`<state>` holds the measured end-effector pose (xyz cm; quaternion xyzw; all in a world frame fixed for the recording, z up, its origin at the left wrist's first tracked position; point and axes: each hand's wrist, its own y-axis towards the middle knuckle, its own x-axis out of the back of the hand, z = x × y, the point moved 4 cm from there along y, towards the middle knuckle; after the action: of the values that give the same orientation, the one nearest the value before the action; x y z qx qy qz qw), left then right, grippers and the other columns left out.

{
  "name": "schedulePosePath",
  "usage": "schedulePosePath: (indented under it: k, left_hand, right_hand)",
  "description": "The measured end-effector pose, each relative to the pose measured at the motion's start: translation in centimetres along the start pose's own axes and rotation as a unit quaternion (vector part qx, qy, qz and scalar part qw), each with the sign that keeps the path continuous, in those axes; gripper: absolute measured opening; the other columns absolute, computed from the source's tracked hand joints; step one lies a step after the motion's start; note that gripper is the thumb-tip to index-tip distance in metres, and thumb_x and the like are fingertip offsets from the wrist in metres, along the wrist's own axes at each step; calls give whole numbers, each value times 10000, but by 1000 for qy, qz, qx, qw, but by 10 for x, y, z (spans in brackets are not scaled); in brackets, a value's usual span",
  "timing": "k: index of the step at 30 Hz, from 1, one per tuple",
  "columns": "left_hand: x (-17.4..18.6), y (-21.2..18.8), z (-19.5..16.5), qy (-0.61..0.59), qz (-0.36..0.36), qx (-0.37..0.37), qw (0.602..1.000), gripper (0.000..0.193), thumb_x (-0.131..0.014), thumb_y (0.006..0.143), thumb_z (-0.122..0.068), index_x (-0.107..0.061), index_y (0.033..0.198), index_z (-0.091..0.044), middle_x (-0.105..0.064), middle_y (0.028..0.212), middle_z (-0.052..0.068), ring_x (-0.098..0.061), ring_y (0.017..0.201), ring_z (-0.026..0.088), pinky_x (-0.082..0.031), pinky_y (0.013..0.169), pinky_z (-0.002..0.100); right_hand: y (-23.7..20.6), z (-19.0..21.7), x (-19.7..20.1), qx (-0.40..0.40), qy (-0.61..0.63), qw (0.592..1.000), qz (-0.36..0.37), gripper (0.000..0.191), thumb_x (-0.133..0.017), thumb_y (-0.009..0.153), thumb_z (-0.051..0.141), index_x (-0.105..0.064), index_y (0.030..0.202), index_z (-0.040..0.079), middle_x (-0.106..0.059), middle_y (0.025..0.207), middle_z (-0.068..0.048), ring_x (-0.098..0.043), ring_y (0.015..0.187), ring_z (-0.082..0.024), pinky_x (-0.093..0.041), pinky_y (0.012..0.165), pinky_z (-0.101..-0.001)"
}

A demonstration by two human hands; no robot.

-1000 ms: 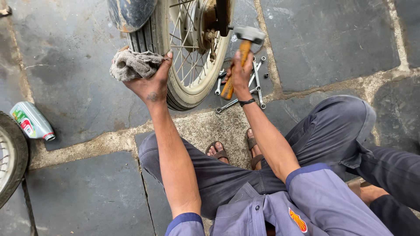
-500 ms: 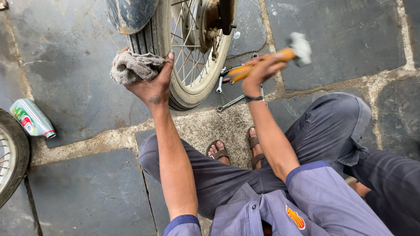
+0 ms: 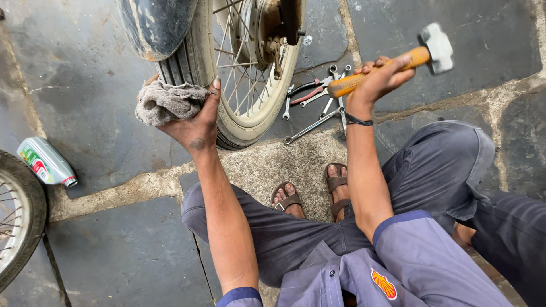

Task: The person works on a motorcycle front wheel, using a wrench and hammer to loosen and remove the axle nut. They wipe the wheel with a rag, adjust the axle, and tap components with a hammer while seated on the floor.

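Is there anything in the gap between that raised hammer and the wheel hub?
Nothing visible. The hammer, held in the right hand, has open air toward the wheel hub; the wrenches lie lower, on the stone floor.

This is an open-air motorcycle repair spot, a roadside workshop rather than a fitted garage. The ground is dark stone slabs (image 3: 85, 85) with rough pale joints, stained and damp-looking. A spoked motorcycle wheel (image 3: 239, 62) with its tyre stands in front of the squatting person, and part of a second wheel (image 3: 17, 222) shows at the left edge. Spanners and pliers (image 3: 318, 102) lie loose on the slabs beside the wheel. An oil bottle (image 3: 45, 162) lies on its side nearby. The person wears a grey-blue work uniform (image 3: 421, 267) and sandals.
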<state>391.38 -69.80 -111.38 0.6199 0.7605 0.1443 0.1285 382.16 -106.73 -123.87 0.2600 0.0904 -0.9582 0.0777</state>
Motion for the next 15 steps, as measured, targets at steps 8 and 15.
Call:
schedulePosePath:
  k: [8, 15]
  left_hand:
    - [2, 5, -4, 20, 24, -26, 999, 832, -1023, 779, -63, -457, 1387, -16, -561, 1308, 131, -614, 1175, 237, -558, 1093, 391]
    - [0, 3, -9, 21, 8, 7, 1000, 804, -1003, 752, -74, -480, 1357, 9, -579, 1275, 133, -616, 1165, 236, -560, 1079, 393]
  right_hand:
    - [-68, -66, -26, -160, -260, 896, 323, 311, -447, 1053, 457, -392, 1133, 161, -517, 708, -13, -504, 436, -78, -486, 341, -251]
    - [20, 9, 0, -56, -79, 992, 77, 338, -460, 1063, 429, -375, 1070, 102, -537, 760, -38, -519, 479, -110, -492, 390, -293]
